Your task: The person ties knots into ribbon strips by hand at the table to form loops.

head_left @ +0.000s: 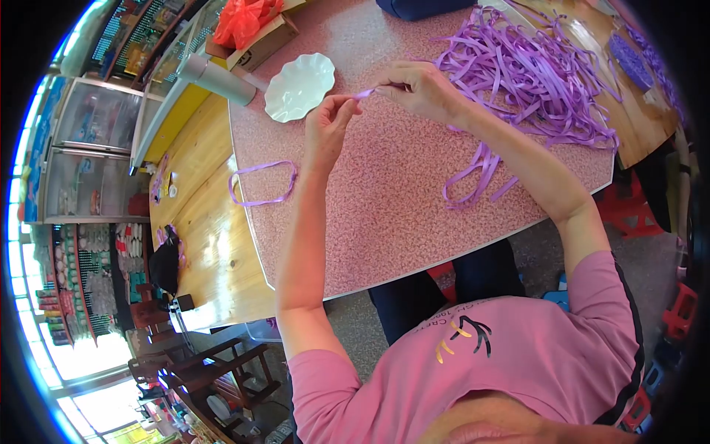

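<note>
My left hand (pixel 329 132) and my right hand (pixel 420 87) are raised close together over the pink speckled table. Between them runs a short piece of purple ribbon (pixel 364 94). Thumb and finger of the left hand pinch one side of it, and the right hand's fingertips grip the other; the rest is hidden by the fingers. Just beyond the left hand sits a white scalloped dish (pixel 300 87). A single purple ribbon loop (pixel 234 188) lies left of my left forearm. Right of my right hand spreads a large tangled pile of purple ribbons (pixel 518 74).
A pale cylindrical flask (pixel 216 79) and a cardboard box (pixel 264 43) topped by a red plastic bag (pixel 245 21) stand at the far left. Some ribbon loops (pixel 473 183) trail near the right table edge. A dark blue object (pixel 425 7) is at the back.
</note>
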Tool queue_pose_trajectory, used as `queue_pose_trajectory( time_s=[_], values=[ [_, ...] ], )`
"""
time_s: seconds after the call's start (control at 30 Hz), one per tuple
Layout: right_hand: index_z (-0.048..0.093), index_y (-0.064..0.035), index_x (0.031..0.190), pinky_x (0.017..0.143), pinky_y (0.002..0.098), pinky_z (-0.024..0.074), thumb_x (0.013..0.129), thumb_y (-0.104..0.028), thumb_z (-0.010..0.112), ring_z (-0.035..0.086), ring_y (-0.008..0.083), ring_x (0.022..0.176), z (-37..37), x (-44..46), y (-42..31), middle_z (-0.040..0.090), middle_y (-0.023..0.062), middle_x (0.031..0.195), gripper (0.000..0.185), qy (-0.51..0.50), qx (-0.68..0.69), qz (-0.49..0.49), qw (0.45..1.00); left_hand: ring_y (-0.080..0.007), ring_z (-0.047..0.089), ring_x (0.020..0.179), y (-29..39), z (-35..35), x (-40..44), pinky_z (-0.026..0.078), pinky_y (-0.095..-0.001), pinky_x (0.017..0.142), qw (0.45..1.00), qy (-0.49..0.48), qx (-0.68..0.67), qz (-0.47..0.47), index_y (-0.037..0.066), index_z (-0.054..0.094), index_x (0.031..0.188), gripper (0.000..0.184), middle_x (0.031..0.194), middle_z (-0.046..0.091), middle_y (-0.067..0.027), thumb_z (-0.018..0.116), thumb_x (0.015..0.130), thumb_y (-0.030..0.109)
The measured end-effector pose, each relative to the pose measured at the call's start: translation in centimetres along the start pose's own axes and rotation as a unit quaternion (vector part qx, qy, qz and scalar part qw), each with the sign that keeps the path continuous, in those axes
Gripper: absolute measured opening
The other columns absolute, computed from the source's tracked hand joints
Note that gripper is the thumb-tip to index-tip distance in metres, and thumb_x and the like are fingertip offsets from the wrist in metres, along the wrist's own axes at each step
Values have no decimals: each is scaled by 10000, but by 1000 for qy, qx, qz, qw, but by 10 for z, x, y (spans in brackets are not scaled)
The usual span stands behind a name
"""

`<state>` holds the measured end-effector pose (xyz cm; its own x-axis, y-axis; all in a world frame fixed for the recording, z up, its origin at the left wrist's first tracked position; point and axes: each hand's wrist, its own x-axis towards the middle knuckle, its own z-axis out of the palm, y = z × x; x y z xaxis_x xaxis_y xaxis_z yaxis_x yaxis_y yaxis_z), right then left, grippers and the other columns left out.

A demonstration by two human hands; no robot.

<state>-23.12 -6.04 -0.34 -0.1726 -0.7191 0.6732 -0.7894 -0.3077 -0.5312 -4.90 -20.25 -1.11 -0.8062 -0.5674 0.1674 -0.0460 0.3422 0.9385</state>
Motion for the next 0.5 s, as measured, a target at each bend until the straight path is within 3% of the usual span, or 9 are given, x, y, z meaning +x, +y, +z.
queue_pose_trajectory(
  time_s=[0.2, 0.27, 0.3, 0.33, 0.37, 0.4, 0.47, 0.5],
  values=[
    [717, -29, 1008, 710, 343, 495, 887, -158, 708, 621, 245, 778, -9, -9, -5, 659, 90, 857, 178, -85, -77, 41, 993, -82, 599, 863, 9, 8, -13, 442, -230, 814, 998, -1, -62, -10, 17, 674, 1051, 213, 922, 688, -23, 677, 959, 208],
    [715, -17, 1060, 726, 305, 514, 908, -200, 697, 637, 196, 803, 9, -11, 7, 692, 61, 925, 239, 39, -37, -83, 995, -78, 598, 863, 14, 12, -15, 448, -226, 797, 998, -14, -61, -1, 12, 674, 1033, 203, 897, 675, -15, 684, 954, 199],
    [715, -17, 1060, 726, 305, 514, 908, -200, 697, 637, 196, 803, 10, -11, 1, 692, 61, 925, 239, 39, -38, -81, 995, -78, 598, 863, 18, 14, -15, 448, -226, 797, 998, -16, -61, -1, 12, 674, 1033, 203, 897, 675, -15, 684, 954, 199],
    [706, -5, 1090, 734, 285, 519, 917, -206, 694, 644, 167, 820, 12, -13, -7, 705, 56, 964, 265, -24, 126, 53, 990, -76, 599, 861, 21, 15, -16, 454, -227, 791, 999, -19, -46, 3, 12, 673, 1023, 198, 892, 671, -14, 692, 948, 194],
    [697, 6, 1120, 743, 266, 524, 926, -212, 690, 650, 139, 837, 12, -14, -13, 719, 51, 1002, 292, -86, 284, 183, 937, -75, 599, 859, 24, 16, -17, 460, -228, 786, 999, -22, -31, 6, 11, 672, 1013, 194, 887, 666, -12, 700, 941, 189],
    [697, 6, 1120, 743, 266, 524, 926, -212, 690, 650, 139, 837, 8, -12, -19, 719, 51, 1002, 292, -85, 284, 185, 937, -75, 599, 859, 25, 16, -19, 460, -228, 786, 999, -23, -32, 5, 11, 672, 1013, 194, 887, 666, -12, 700, 941, 189],
    [703, 10, 1104, 730, 248, 520, 933, -175, 686, 651, 114, 835, -2, -8, -30, 726, 62, 1000, 253, -154, 240, 322, 903, -73, 601, 854, 27, 15, -22, 469, -222, 788, 999, -17, 23, 17, 15, 672, 1002, 182, 899, 667, -14, 715, 929, 177],
    [703, 10, 1104, 730, 248, 520, 933, -175, 686, 651, 114, 835, 2, -11, -27, 726, 62, 1000, 253, -154, 241, 323, 902, -73, 601, 854, 28, 14, -23, 469, -222, 788, 999, -17, 24, 15, 15, 672, 1002, 182, 899, 667, -14, 715, 929, 177]
  ],
)
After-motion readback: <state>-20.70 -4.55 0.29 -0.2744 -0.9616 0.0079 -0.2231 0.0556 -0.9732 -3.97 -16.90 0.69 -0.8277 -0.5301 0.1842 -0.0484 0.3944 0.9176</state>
